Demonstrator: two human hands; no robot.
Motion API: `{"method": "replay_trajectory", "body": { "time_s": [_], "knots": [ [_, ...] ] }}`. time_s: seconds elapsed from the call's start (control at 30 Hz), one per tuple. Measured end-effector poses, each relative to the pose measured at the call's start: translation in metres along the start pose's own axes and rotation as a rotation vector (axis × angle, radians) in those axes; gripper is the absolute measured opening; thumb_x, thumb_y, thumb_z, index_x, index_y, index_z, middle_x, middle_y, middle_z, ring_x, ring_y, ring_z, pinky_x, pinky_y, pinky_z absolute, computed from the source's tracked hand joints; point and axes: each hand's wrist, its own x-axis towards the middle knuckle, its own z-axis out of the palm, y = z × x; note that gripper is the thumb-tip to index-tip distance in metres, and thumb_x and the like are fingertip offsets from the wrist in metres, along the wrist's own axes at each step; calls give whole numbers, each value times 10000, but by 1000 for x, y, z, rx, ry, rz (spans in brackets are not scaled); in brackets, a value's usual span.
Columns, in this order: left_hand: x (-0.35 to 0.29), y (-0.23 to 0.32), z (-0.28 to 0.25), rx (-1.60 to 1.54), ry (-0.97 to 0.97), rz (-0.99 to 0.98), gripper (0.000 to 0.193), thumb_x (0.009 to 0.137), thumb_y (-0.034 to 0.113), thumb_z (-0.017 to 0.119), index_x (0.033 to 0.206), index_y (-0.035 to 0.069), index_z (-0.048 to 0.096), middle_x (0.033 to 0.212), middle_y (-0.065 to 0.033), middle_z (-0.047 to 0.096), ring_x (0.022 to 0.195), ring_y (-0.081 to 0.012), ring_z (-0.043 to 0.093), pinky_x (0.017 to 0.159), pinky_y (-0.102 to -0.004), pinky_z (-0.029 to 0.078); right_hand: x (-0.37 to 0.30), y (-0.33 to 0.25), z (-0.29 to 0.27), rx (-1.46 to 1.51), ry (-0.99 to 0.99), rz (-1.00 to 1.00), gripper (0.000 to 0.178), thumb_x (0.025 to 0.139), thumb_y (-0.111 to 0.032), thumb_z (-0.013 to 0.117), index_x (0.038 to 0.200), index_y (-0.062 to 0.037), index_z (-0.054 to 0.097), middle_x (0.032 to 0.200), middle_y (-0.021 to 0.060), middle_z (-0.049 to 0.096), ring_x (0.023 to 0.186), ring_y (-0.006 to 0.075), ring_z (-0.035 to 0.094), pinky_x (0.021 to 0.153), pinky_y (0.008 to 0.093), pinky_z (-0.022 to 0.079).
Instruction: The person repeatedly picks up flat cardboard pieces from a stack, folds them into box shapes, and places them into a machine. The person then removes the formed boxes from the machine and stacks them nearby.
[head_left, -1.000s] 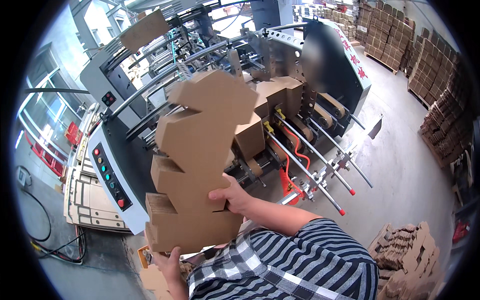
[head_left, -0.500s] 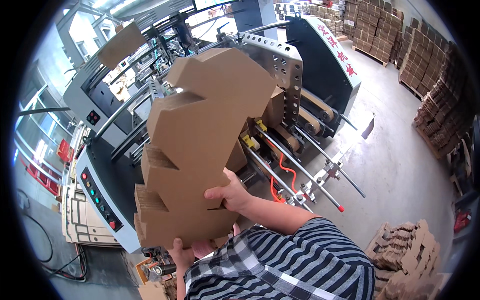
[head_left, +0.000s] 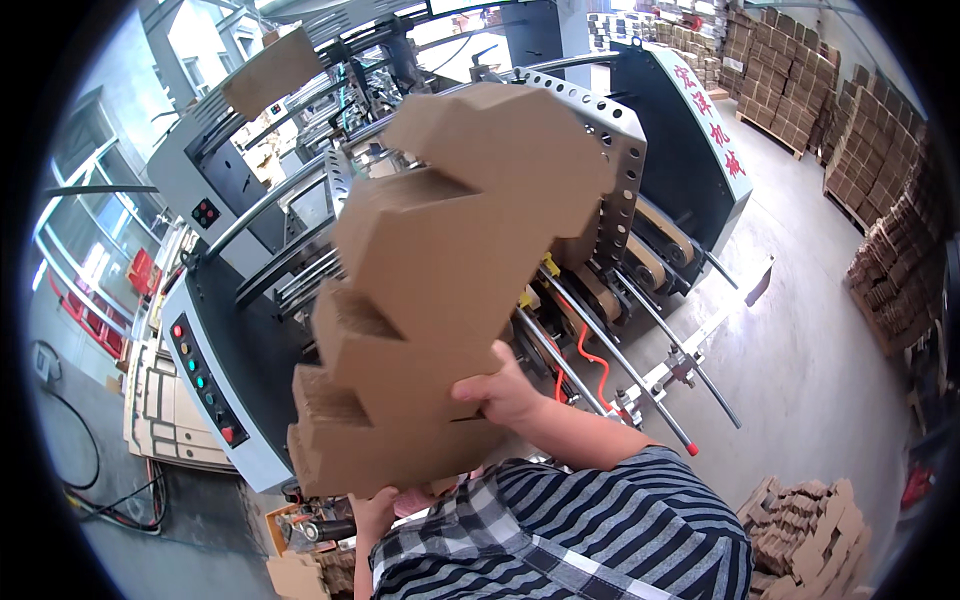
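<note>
A thick stack of brown die-cut cardboard blanks (head_left: 450,270) is held up in front of me, its notched edges facing left and its upper end leaning over the machine. My right hand (head_left: 500,388) grips the stack's right side, thumb on the front face and the other fingers hidden behind. At the lower edge my left hand (head_left: 375,512) clasps the bottom of the stack, with most of its fingers out of sight. Behind the cardboard is the grey and black machine (head_left: 660,150), with metal guide rods (head_left: 610,360) and a perforated metal plate (head_left: 622,190).
A button panel (head_left: 205,385) runs along the machine's left side. Further cardboard blanks (head_left: 810,530) are piled at lower right. Bundled cardboard stacks (head_left: 785,80) stand on pallets at the far right. Black cables (head_left: 85,430) lie on the floor at left.
The cardboard stack has shifted slightly right in the view, with both hands still on it. The machine behind it also appears further right.
</note>
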Motion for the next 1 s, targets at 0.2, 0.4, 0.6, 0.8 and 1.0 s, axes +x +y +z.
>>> {"method": "replay_trajectory", "body": {
  "time_s": [0.2,0.4,0.6,0.8,1.0],
  "knots": [
    [17,-1,20,141,-151,-62,663,688,41,733,1269,-3,417,1193,-101,522,1070,-231,539,904,-365,447,-26,-26,-41,80,245,-73,525,658,-55,658,1160,8,521,1094,101,600,1007,245,593,872,378,494],
    [24,-3,19,53,-186,-216,645,745,0,675,1325,13,395,1289,-123,471,1155,-214,503,926,-325,451,-67,-68,-78,-19,566,-239,628,706,-254,727,1237,-32,477,1162,108,571,1059,289,564,916,424,485],
    [20,-25,5,97,-136,-253,536,782,-3,651,1278,-3,446,1208,-121,538,1095,-205,547,920,-319,454,-78,-76,-98,37,757,-268,562,737,-250,726,1206,-43,496,1141,104,577,1041,277,570,893,431,505],
    [27,-26,14,94,-139,-351,494,789,3,649,1250,-23,472,1178,-126,559,1082,-197,547,919,-311,449,-76,-72,-106,107,824,-252,543,739,-238,730,1198,-53,505,1137,98,579,1044,273,568,886,448,509],
    [28,-29,15,154,-161,-343,468,793,13,648,1232,-31,492,1139,-122,579,1044,-184,559,902,-305,458,-69,-62,-103,88,833,-234,543,739,-241,734,1199,-60,509,1132,88,580,1044,266,568,910,435,497]
  ]
}}
